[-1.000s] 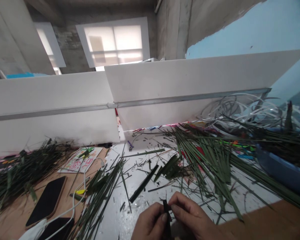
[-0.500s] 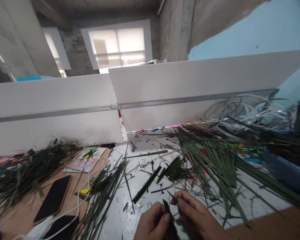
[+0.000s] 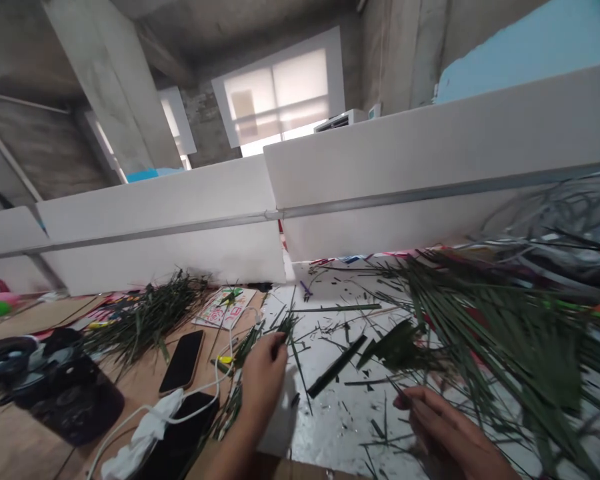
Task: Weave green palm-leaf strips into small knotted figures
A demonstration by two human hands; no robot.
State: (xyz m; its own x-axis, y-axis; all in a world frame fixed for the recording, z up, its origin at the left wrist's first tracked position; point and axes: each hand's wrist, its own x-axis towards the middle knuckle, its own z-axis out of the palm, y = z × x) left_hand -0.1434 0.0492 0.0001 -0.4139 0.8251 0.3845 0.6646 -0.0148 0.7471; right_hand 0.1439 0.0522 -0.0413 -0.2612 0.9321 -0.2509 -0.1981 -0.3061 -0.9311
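Note:
My right hand, at the lower right, pinches a thin dark green leaf strip that points up and left. My left hand reaches over a bundle of narrow green leaf strips left of centre. Its fingers are curled near the bundle's far end, and what lies between them is hidden. A broad dark strip lies slanted on the white tabletop between my hands. Beyond my right hand is a wider folded piece of green leaf.
Long palm-like leaves cover the right side. At left are a phone, a white cable and charger, a dark cup, a printed card and a heap of strips. White partitions stand behind.
The view has turned left, bringing the dark cup in. My left hand has left my right hand's side and moved left to the strip bundle. My right hand keeps its thin strip.

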